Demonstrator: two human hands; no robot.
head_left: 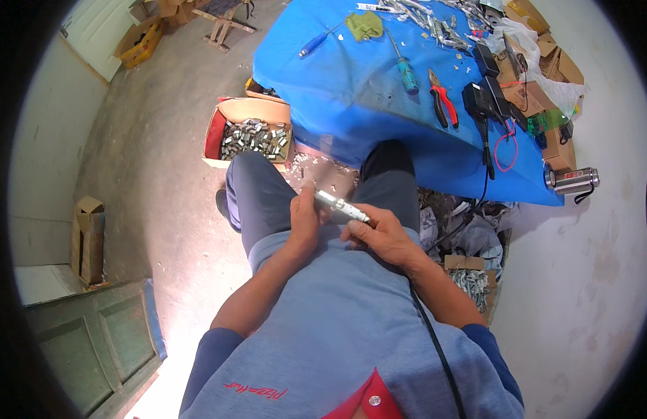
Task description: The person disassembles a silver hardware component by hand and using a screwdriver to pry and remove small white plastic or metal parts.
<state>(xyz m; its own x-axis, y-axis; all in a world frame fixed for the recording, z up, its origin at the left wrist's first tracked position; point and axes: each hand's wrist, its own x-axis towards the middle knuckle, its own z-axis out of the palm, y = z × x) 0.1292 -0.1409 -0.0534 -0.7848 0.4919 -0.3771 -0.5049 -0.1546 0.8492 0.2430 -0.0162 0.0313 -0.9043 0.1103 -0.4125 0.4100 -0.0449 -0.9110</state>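
Observation:
Above my lap I hold a narrow, silvery metal part (343, 207) with small dark marks along it; its exact kind is not clear. My left hand (304, 215) is closed on its upper left end. The fingers and thumb of my right hand (383, 234) are closed around its lower right end. The part slants down from left to right. Beyond my knees, on a blue-covered table (337, 98), lie red-and-black pliers (442, 99), a teal-handled screwdriver (406, 75) and a blue-handled screwdriver (314, 46).
An open cardboard box (257, 109) of small metal pieces stands by my left knee. Black adapters (481, 101) with cables, a steel flask (575, 181) and a green cloth (365, 26) are on the table. Metal scraps (435, 24) lie at its far side. A carton (465, 262) of strips sits right.

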